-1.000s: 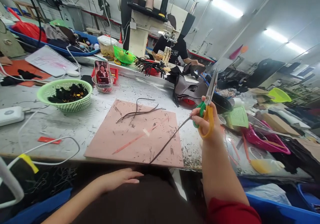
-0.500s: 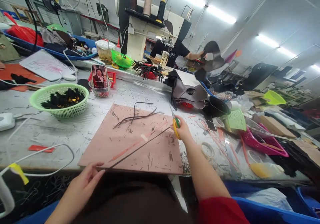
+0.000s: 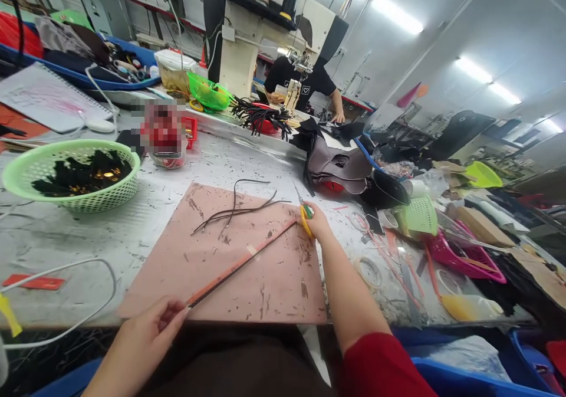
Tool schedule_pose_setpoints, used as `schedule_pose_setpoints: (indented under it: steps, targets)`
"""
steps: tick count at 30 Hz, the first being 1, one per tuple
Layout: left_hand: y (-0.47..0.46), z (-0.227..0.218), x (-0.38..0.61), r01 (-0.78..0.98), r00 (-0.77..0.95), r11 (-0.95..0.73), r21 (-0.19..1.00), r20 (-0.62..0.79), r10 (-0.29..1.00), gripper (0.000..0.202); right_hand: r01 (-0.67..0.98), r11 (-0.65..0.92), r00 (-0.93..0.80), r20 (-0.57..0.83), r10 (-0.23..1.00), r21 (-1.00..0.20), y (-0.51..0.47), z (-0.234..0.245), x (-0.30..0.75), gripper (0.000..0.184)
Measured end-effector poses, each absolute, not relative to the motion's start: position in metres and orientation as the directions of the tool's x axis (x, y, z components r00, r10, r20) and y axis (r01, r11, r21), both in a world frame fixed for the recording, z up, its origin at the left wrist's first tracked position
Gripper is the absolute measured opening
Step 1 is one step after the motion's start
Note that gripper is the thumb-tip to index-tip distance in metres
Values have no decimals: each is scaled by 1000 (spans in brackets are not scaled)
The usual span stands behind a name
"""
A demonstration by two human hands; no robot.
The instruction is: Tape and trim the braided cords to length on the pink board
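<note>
Pink, scuffed flat cutting mat (image 3: 247, 279) on grey table (image 3: 132, 232), a thin straight strip (image 3: 241, 259) stretched across it, left hand (image 3: 145, 338) pinching near end, right hand (image 3: 316, 226) closed round yellow-handled scissors (image 3: 304, 215) and far end; green mesh basket (image 3: 71, 176) holding dark pieces.

A worker is wearing a red sleeve (image 3: 380, 364) on the right arm and dark brown clothing (image 3: 239, 367) over the lap; the left hand (image 3: 144, 341) and right hand (image 3: 318, 226) are going bare.
</note>
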State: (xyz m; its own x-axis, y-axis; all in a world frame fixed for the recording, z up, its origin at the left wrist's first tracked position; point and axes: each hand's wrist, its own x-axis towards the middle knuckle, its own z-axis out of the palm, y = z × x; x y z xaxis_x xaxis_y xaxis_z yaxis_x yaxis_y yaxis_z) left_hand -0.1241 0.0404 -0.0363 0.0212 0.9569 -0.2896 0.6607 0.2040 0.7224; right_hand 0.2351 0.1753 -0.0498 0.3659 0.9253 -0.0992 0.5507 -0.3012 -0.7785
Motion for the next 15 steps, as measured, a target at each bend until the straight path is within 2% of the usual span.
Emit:
schedule_pose_setpoints:
  steps: [10, 15]
  targets:
    - [41, -50, -127, 648, 60, 183, 739, -290, 955, 35, 680, -301, 356, -57, 933, -669, 180, -51, 236, 55]
    - [35, -44, -123, 670, 79, 118, 733, -229, 970, 24, 708, -329, 372, -65, 926, -625, 177, -54, 241, 59]
